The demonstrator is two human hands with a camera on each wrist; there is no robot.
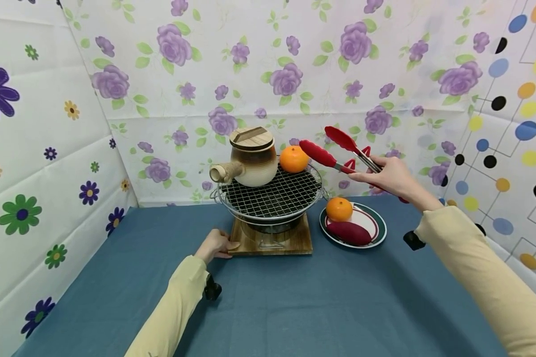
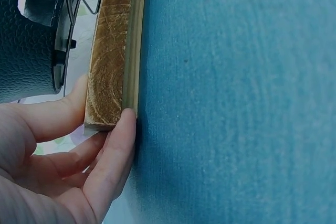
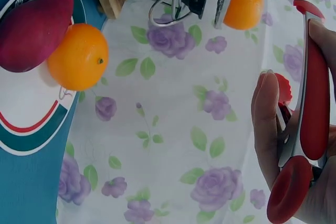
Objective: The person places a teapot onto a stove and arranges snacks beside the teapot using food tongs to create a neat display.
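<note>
My left hand point(image 1: 217, 244) pinches the front left corner of the wooden board point(image 1: 290, 244) under the grill, thumb on top and fingers beneath. Red-tipped tongs point(image 1: 321, 153) are held in my right hand point(image 1: 395, 174), their arms spread apart with nothing between the tips. Those tips hang just right of an orange point(image 1: 294, 159), which lies on the wire grill rack point(image 1: 277, 196). Beside that orange stands a clay pot point(image 1: 256, 166) with a wooden lid and a side handle. In the left wrist view the board point(image 2: 109, 51) appears edge-on between thumb and fingers.
Right of the grill, a plate point(image 1: 381, 230) with a green rim bears another orange point(image 1: 339, 209) and a dark red sweet potato point(image 1: 350, 233). A blue cloth point(image 1: 277, 302) covers the table. Flowered sheets point(image 1: 259, 64) hang behind it.
</note>
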